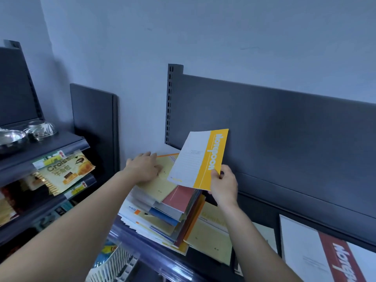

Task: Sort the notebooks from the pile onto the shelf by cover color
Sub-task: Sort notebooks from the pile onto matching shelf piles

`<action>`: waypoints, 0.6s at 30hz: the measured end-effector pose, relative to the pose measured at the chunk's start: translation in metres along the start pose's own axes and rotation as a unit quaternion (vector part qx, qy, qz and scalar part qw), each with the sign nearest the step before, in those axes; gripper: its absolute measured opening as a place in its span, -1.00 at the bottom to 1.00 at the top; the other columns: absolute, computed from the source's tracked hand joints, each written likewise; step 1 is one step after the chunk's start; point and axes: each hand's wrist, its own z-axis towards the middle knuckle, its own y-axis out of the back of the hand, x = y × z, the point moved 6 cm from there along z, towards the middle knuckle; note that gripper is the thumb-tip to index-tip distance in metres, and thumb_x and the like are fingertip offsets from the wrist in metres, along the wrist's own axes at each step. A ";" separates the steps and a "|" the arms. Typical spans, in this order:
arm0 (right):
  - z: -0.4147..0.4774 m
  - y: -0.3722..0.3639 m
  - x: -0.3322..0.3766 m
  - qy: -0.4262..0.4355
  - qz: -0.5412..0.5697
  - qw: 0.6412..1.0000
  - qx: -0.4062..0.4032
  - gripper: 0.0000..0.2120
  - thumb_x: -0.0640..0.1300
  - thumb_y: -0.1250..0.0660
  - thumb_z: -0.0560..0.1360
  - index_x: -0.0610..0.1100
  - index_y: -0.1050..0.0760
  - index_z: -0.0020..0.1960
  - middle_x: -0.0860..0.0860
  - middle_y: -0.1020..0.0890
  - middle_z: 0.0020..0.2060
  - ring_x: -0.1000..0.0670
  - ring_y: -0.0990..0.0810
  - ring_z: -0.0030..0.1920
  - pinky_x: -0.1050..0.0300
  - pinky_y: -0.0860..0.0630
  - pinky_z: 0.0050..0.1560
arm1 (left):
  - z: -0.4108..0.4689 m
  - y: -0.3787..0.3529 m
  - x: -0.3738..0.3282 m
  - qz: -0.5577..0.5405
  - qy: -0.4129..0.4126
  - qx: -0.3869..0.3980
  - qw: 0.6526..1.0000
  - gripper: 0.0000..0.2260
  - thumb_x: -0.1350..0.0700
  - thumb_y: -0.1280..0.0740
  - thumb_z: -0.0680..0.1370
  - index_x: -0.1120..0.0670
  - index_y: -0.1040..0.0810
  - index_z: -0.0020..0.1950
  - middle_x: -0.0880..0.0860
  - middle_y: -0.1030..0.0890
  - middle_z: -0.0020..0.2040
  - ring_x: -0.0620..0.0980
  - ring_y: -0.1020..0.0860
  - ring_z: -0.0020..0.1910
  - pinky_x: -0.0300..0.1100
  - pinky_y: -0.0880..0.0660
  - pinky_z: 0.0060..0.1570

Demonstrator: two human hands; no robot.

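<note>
A tall, uneven pile of notebooks (162, 212) sits at the left end of the dark shelf (205, 263). My right hand (223, 186) pinches the lower corner of a white notebook with a yellow band (199, 159), held up above the pile. My left hand (143, 166) rests flat on the pale yellow notebook (157, 185) that tops the pile. A red-covered notebook (180, 197) shows just under it. On the shelf to the right lie a yellow notebook (211, 235) and a white notebook with a red band (317, 253).
The shelf's dark back panel (284, 127) rises behind the notebooks. At left stands another rack with metal bowls (26, 133) on top and croissant snack packs (65, 171) below. A white plastic basket (114, 265) sits on a lower level.
</note>
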 end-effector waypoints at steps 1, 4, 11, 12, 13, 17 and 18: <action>-0.001 0.002 -0.001 -0.002 -0.003 1.000 0.000 -0.85 -0.08 -0.18 0.60 0.02 -0.39 -0.15 -0.05 -0.61 -0.20 -0.16 -0.62 -0.19 -0.20 -0.61 -0.13 | 0.003 0.001 0.001 -0.001 0.009 0.005 1.000 -0.59 -0.10 -0.14 0.61 0.07 -0.32 0.39 0.05 -0.37 0.37 0.09 -0.35 0.35 0.04 -0.27 0.23; -0.001 0.008 -0.005 -0.011 -0.005 1.000 -0.002 -0.81 -0.08 -0.17 0.60 0.04 -0.38 -0.19 -0.05 -0.62 -0.19 -0.16 -0.63 -0.18 -0.20 -0.61 -0.11 | 0.006 0.011 -0.001 0.021 0.032 -0.022 0.999 -0.56 -0.21 -0.29 0.51 0.07 -0.43 0.24 0.07 -0.43 0.18 0.10 -0.41 0.22 0.01 -0.30 0.15; -0.008 0.023 -0.009 -0.011 0.024 0.999 -0.018 -0.82 -0.09 -0.15 0.61 0.02 -0.42 -0.15 -0.05 -0.60 -0.19 -0.12 -0.59 -0.16 -0.24 -0.59 -0.08 | -0.002 0.023 -0.001 -0.056 0.049 -0.051 0.996 -0.71 -0.13 -0.26 0.55 0.09 -0.41 -0.01 0.07 -0.52 0.03 0.09 -0.48 -0.03 -0.11 -0.40 -0.09; -0.009 0.026 -0.010 -0.009 0.033 0.999 -0.021 -0.82 -0.09 -0.15 0.62 0.02 -0.43 -0.14 -0.07 -0.59 -0.18 -0.12 -0.59 -0.16 -0.25 -0.59 -0.07 | -0.005 0.026 -0.004 -0.091 0.043 -0.077 0.992 -0.78 -0.04 -0.18 0.60 0.12 -0.40 -0.01 0.09 -0.53 0.00 0.10 -0.48 -0.08 -0.11 -0.39 -0.15; -0.011 0.030 -0.010 -0.006 0.041 0.999 -0.025 -0.82 -0.09 -0.15 0.62 0.03 -0.43 -0.14 -0.08 -0.59 -0.18 -0.11 -0.58 -0.17 -0.25 -0.59 -0.07 | -0.010 0.029 -0.008 -0.117 0.039 -0.107 0.987 -0.81 0.03 -0.11 0.63 0.14 -0.38 -0.02 0.10 -0.53 -0.05 0.11 -0.47 -0.13 -0.11 -0.37 -0.19; -0.020 0.050 -0.015 0.012 0.058 0.997 -0.058 -0.81 -0.09 -0.15 0.62 0.02 -0.42 -0.15 -0.16 -0.59 -0.15 -0.07 -0.52 -0.24 -0.22 -0.57 -0.08 | -0.035 0.031 -0.035 -0.193 0.004 -0.181 0.964 -0.85 0.12 -0.06 0.64 0.18 -0.32 -0.04 0.12 -0.48 -0.15 0.15 -0.43 -0.20 -0.08 -0.32 -0.26; -0.022 0.057 -0.017 0.015 0.060 0.996 -0.069 -0.81 -0.09 -0.15 0.62 0.02 -0.43 -0.15 -0.16 -0.59 -0.15 -0.09 -0.52 -0.23 -0.20 -0.57 -0.08 | -0.041 0.028 -0.042 -0.213 -0.006 -0.190 0.958 -0.85 0.12 -0.07 0.64 0.17 -0.32 -0.03 0.14 -0.50 -0.13 0.16 -0.44 -0.18 -0.07 -0.35 -0.23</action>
